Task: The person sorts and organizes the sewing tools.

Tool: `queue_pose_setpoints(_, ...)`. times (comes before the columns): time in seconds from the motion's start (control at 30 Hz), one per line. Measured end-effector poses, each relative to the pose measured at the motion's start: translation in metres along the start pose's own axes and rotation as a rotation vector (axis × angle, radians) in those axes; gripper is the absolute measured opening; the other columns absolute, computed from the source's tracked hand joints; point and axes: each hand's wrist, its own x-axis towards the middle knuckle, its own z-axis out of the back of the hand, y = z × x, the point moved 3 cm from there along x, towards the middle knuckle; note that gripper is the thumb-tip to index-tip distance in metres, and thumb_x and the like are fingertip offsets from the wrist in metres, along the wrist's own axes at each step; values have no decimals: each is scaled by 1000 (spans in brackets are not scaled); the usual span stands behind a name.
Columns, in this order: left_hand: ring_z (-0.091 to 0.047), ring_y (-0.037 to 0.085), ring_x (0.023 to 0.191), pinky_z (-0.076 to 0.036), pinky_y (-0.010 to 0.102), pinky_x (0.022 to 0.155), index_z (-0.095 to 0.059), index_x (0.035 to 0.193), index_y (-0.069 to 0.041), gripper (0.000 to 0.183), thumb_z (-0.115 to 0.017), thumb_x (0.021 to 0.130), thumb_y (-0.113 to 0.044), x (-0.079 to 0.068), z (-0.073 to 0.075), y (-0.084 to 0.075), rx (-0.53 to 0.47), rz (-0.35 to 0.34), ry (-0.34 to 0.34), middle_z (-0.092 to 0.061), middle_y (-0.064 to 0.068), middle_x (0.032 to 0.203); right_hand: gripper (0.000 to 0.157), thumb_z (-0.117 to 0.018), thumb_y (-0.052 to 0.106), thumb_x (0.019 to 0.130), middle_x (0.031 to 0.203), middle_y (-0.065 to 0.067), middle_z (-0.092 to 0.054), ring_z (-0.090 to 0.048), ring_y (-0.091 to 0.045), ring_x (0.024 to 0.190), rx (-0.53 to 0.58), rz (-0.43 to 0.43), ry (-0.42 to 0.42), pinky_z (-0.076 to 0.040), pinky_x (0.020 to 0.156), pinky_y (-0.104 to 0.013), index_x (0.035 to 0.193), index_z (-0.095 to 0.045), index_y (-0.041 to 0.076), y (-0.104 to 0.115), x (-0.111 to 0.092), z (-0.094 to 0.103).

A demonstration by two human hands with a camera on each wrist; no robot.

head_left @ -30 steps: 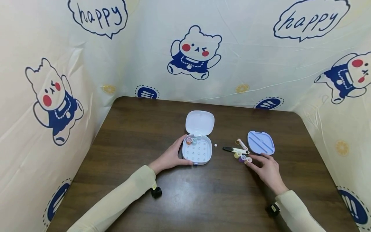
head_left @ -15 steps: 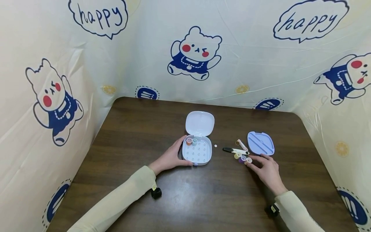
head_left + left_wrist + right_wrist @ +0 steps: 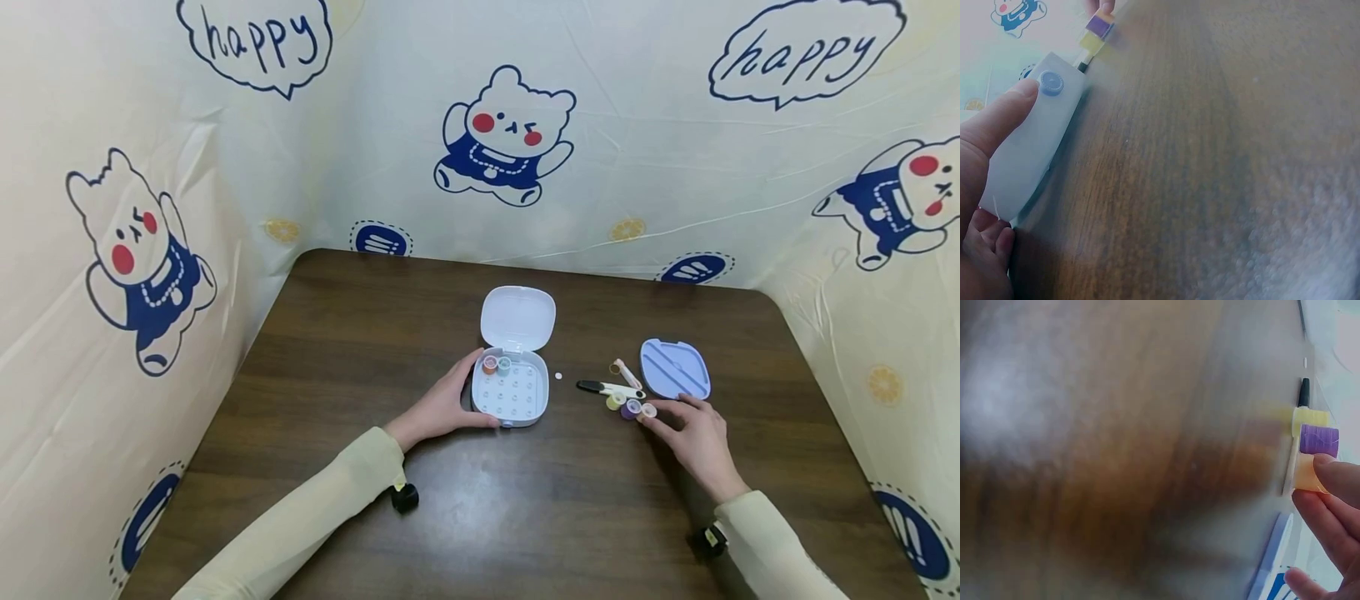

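Note:
My left hand [image 3: 442,406] grips the white sewing box [image 3: 534,414] at its left side, thumb along the front by the round blue catch [image 3: 1051,83]. The box's lid [image 3: 517,317] is raised. An orange thread spool [image 3: 490,364] and a pale teal spool [image 3: 504,364] stand in its back left, among rows of pegs. To the right, my right hand [image 3: 697,437] pinches a peach thread spool [image 3: 1307,474] between thumb and fingers. Beside that spool are a purple spool [image 3: 631,409] and a yellow spool [image 3: 615,401].
Behind the spools lies a slim tool with a black end [image 3: 590,386]. A small pale pink item [image 3: 628,372] with a ring lies near it. Further back right is a blue tray [image 3: 675,371]. One tiny white piece [image 3: 558,376] lies right of the box.
My right hand has shifted slightly right and back with the peach spool, and the purple spool sits a little differently. The left hand and box have stayed in place.

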Motion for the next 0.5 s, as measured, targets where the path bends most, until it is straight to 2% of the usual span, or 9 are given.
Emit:
queue_pose_setpoints(0.23, -28, 26, 155, -26, 49, 124, -17, 168, -18, 126, -94, 73, -50, 0, 0, 0, 7, 9, 0, -26, 8, 170, 26, -87, 18, 86, 104, -25, -76, -45, -54, 131, -4, -15, 0, -22, 105, -75, 107, -81, 4, 0, 1, 6)
queue_pose_setpoints(0.5, -28, 26, 155, -26, 49, 124, -17, 168, -17, 126, -94, 74, -49, 0, 0, -1, 6, 5, 3, -26, 8, 169, 24, -88, 15, 83, 100, -24, -76, -48, -54, 129, -6, 18, -46, -23, 103, -75, 103, -81, 3, 3, 1, 8)
